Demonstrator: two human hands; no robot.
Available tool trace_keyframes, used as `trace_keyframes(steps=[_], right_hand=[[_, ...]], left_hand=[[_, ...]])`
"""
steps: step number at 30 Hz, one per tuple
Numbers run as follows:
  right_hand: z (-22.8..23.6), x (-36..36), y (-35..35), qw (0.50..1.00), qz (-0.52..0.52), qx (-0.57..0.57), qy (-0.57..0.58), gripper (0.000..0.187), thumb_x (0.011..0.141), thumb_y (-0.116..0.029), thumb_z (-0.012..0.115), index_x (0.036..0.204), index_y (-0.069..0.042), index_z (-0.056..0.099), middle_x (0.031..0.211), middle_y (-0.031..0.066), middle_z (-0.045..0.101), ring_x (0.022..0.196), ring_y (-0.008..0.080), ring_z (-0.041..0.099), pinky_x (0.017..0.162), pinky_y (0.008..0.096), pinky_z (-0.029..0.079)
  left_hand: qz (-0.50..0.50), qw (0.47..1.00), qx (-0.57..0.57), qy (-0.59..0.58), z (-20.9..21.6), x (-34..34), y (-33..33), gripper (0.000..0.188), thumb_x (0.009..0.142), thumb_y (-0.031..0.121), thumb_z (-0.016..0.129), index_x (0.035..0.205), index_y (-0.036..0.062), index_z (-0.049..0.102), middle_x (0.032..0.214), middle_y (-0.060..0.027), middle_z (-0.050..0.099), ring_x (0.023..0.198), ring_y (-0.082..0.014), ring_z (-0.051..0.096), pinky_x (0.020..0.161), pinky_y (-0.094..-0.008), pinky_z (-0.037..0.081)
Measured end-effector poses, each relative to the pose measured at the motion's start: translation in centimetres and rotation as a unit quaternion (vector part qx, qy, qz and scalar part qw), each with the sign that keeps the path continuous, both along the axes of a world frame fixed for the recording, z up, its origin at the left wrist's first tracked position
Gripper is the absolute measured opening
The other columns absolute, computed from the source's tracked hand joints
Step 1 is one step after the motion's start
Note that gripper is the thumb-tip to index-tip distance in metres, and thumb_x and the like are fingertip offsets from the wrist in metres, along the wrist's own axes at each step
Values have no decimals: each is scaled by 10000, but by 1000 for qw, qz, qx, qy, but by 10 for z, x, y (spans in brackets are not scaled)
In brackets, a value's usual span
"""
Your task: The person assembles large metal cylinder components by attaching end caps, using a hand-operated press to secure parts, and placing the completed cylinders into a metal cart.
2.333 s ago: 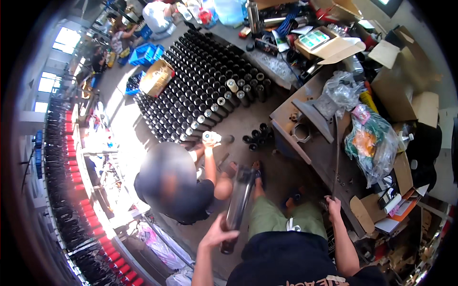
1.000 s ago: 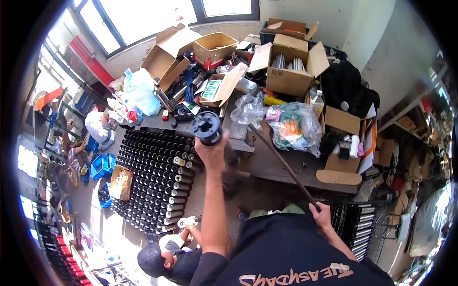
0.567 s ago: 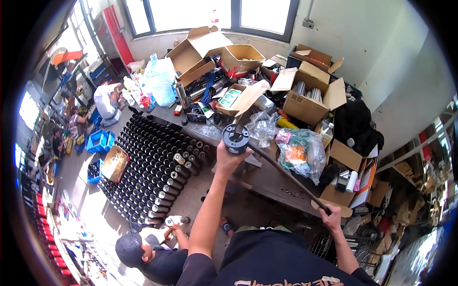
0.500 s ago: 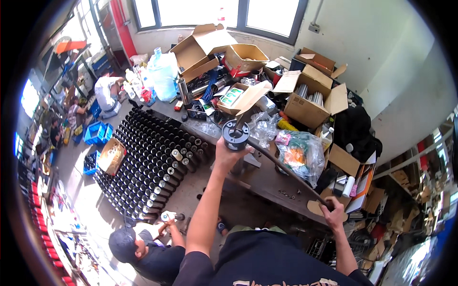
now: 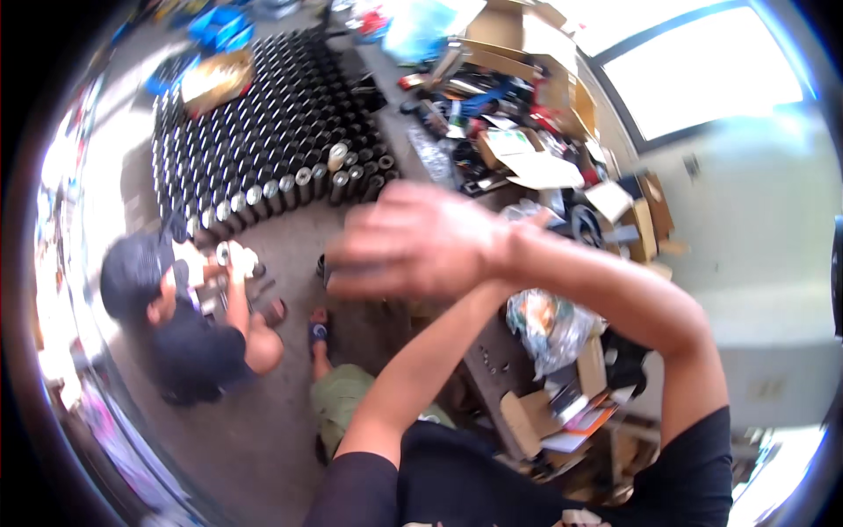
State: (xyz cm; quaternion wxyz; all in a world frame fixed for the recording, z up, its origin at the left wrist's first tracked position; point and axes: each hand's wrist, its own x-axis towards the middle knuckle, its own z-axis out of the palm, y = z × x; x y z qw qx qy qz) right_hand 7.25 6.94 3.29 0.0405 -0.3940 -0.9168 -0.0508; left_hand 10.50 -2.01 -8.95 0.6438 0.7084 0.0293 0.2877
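My right forearm crosses over my left one. My right hand (image 5: pixel 421 246) is smeared by motion, its fingers curled round a dark metal bar (image 5: pixel 356 270) of which only a short strip shows. The rest of the bar is hidden behind the hand and forearm. Beyond the crossed wrists, a sliver of my left hand (image 5: pixel 537 217) shows; its fingers are hidden. Next to it is a black, round, hollow part (image 5: pixel 584 224), blurred, over the workbench.
A cluttered workbench (image 5: pixel 479 378) carries cardboard boxes (image 5: pixel 505 35), plastic bags (image 5: pixel 549 329) and loose small parts. Rows of black cylinders (image 5: pixel 281 114) stand on the floor at the left. A co-worker (image 5: pixel 189 307) crouches close by on my left, holding a pale part (image 5: pixel 237 256).
My right hand has swung from the right, across my left arm, to the left with the bar. The view has turned, and the black round part now lies farther right in it.
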Motion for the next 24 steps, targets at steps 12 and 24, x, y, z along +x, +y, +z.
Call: trace_keyframes(steps=[12,24], right_hand=[[-53,358,-240,903,-422,37,-73,404,950,-111,479,1332,11,531,1106,199,653,1115,417,578,948,496,452],[33,-1,-407,644,-734,-201,80,485,840,-449,747,640,-24,627,522,154,568,503,312,606,527,399,474]], left_hand=[[172,985,-15,-16,10,-16,-28,487,589,238,826,994,88,602,925,-119,656,907,-317,662,820,-438,501],[272,959,-54,-56,38,-19,-49,631,553,53,861,1116,34,576,999,-161,653,942,-350,651,835,-404,506]])
